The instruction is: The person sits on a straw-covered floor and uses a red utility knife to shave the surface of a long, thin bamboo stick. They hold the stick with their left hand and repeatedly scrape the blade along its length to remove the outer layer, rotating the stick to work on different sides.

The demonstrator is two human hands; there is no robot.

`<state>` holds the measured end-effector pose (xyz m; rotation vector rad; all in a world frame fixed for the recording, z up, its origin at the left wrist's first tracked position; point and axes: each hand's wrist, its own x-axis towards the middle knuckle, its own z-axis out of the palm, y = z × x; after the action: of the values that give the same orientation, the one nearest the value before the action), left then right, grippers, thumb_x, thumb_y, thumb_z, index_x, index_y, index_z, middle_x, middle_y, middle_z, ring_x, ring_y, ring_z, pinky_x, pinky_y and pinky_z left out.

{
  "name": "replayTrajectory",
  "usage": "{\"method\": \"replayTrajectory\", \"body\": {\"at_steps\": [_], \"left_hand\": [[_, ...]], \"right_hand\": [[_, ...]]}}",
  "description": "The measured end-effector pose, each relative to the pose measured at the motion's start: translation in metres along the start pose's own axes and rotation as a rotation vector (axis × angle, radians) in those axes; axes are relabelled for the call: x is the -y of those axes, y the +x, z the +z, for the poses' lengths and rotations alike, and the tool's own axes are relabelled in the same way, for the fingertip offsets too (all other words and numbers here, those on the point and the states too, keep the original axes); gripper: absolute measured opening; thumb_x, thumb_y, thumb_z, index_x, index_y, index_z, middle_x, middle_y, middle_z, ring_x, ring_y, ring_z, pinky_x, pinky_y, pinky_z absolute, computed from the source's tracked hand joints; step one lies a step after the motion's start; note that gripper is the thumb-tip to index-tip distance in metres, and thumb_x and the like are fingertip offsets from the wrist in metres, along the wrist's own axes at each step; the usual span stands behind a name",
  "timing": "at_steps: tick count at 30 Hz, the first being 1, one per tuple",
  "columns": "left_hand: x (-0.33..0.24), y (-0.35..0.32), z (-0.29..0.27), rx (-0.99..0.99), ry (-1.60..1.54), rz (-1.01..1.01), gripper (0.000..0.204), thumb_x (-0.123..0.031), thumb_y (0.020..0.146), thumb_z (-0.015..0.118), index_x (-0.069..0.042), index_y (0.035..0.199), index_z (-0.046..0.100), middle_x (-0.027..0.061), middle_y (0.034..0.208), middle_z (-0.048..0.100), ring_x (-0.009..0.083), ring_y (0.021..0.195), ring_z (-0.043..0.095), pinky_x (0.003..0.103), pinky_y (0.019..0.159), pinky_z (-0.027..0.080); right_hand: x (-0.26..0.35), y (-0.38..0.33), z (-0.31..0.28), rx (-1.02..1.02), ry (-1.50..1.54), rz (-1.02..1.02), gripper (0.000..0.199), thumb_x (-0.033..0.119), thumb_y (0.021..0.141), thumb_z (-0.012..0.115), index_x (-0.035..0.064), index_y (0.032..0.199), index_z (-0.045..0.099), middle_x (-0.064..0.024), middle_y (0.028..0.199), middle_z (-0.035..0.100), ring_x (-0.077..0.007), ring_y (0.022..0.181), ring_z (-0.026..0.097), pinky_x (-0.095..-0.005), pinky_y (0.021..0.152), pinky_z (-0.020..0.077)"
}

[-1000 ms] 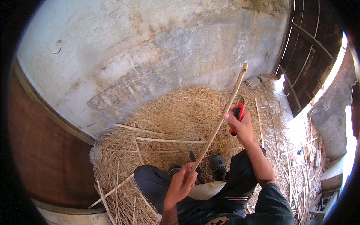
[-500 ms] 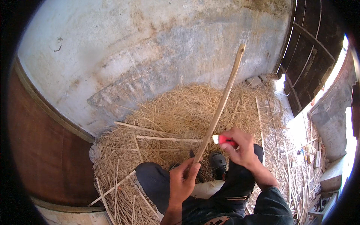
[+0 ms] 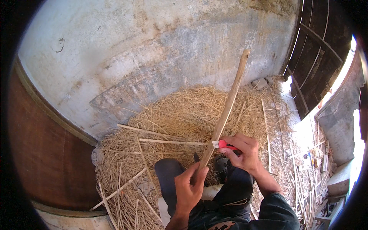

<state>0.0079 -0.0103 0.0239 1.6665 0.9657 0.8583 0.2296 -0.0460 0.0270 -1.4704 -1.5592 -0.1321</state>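
Note:
A long pale wooden stick slants up and away from my lap, its far end in front of the wall. My left hand is closed round its near end. In my right hand is a red utility knife, gripped between thumb and fingers. The knife's pale blade meets the right side of the stick a little above my left hand. Beside the stick's lower part, a dark pointed thing shows in part; its kind is unclear.
Straw-like shavings cover the floor ahead, with several thin strips lying across them. A stained wall rises behind. To the left is a brown panel; at the upper right hangs a dark plank door. Rubble lies at the right.
The knife has come left and slightly down, from beside the stick onto it. The stick's far end has dropped a little. My knees have drawn closer together.

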Motion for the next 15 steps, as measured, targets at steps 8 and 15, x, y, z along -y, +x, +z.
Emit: {"method": "replayTrajectory", "body": {"at_steps": [8,15], "left_hand": [[-0.004,-0.004,-0.002,0.023,-0.055,-0.072,0.033,-0.028,0.108,0.066,0.001,0.118,0.077,-0.0050,0.071,0.056,0.0026,0.063,0.041,0.025,0.054,0.030],[0.006,-0.012,-0.006,0.012,-0.021,-0.067,0.032,-0.029,0.109,0.065,0.000,0.116,0.077,-0.0075,0.068,0.052,0.0020,0.059,0.038,0.026,0.052,0.026]], "right_hand": [[-0.008,0.002,0.005,-0.001,0.025,-0.050,0.031,0.019,0.080,0.090,0.0088,0.107,0.080,-0.0053,0.077,0.067,-0.0223,0.059,0.065,-0.0345,0.052,0.0504],[-0.013,0.001,0.012,-0.033,0.033,-0.038,0.032,0.019,0.078,0.090,0.0098,0.107,0.081,-0.0060,0.076,0.067,-0.0224,0.059,0.065,-0.0351,0.053,0.0510]]}}
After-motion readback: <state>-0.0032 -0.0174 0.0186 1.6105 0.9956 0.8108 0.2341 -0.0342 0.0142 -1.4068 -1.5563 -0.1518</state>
